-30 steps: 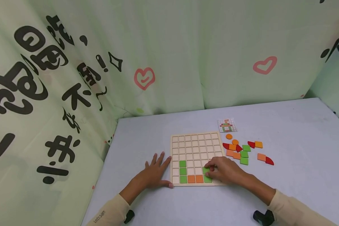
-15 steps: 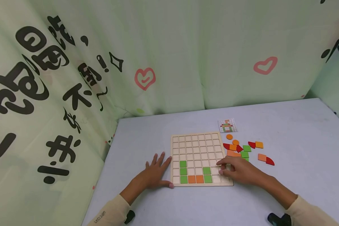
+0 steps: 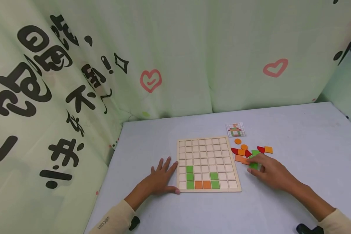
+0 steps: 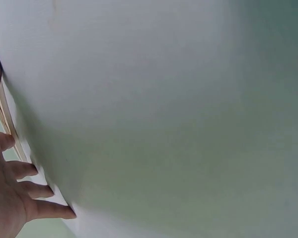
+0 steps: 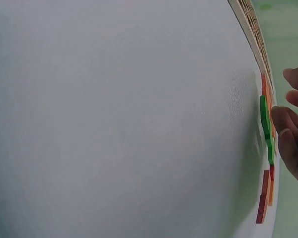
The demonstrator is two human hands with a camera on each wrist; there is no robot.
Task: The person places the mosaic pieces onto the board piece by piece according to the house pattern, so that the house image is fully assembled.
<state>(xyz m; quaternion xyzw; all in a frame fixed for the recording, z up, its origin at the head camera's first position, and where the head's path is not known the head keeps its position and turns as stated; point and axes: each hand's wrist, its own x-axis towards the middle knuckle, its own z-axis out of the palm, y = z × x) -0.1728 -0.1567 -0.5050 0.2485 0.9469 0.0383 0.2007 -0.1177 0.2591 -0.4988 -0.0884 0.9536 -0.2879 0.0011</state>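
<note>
Now left hand (image 3: 159, 182) spread, fingers apart, beside board's (image 3: 203, 156) left edge; right hand (image 3: 271, 172) over loose green tiles (image 3: 253, 166) right of board, thumb and forefinger apart, contact unclear; on board, five green squares (image 3: 189, 177), two orange squares (image 3: 198, 185) between bottom pair; card (image 3: 236, 129) near board's far right corner; all on tabletop (image 3: 304, 146).

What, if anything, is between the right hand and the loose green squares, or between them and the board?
Nothing visible stands between the right hand and the green squares; its fingers are right at them. Toward the board, orange tiles lie flat beside its right edge, probably low enough to lift over.
</note>
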